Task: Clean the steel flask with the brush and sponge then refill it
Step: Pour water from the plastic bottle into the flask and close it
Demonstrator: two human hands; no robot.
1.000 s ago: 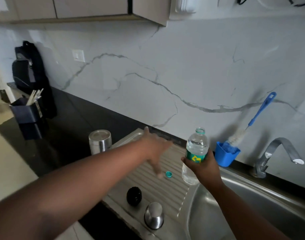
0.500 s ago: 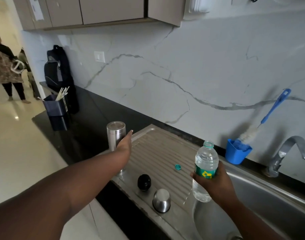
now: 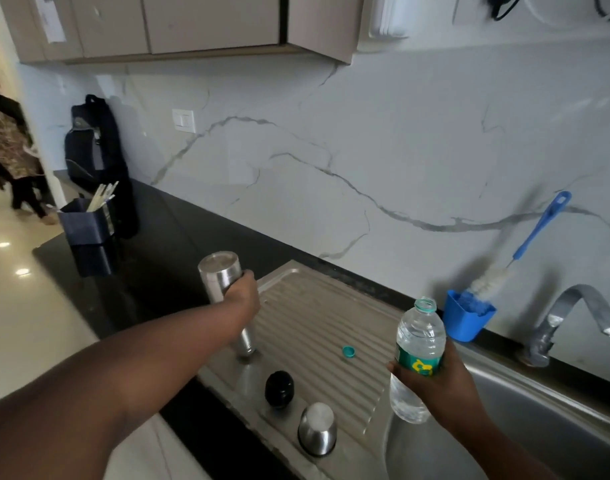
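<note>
Nearest me, the right hand is wrapped round an uncapped water bottle, upright at the sink's edge. Left of it on the drainboard lie a steel cup, a black stopper and a small teal cap. Farther left, the left hand clasps the flask, tilted with its base on the drainboard. Beyond the right hand, the brush stands in a blue holder.

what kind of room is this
Most likely a home kitchen: a steel sink with a ribbed drainboard and tap, set in a dark counter under wall cabinets.
</note>
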